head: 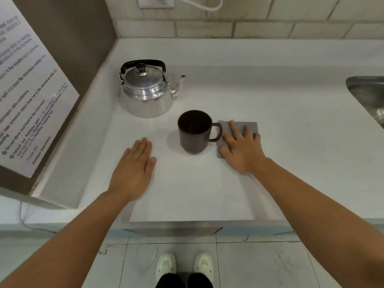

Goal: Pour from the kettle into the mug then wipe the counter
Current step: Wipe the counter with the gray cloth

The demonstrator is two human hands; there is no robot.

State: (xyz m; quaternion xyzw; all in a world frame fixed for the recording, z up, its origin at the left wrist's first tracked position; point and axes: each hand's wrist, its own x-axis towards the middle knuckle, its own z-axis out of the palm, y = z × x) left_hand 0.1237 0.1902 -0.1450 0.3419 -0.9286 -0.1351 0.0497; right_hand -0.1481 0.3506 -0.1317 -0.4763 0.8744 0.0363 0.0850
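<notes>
- Two bare hands lie flat, fingers spread: the left hand (133, 171) on the white counter (270, 104) left of the dark brown handled mug (194, 132), the right hand (242, 148) pressing the grey square cloth (246, 126) just right of it.
- The shiny metal kettle with a black handle (147, 90) stands behind-left of the mug, spout pointing right.
- The printed white notice (27, 90) far left is mostly blurred.

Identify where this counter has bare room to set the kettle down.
Bare: the wide stretch between the mug and the sink, behind the cloth; also the front strip between the left hand and right hand. Crowded: the kettle, mug and cloth cluster.
</notes>
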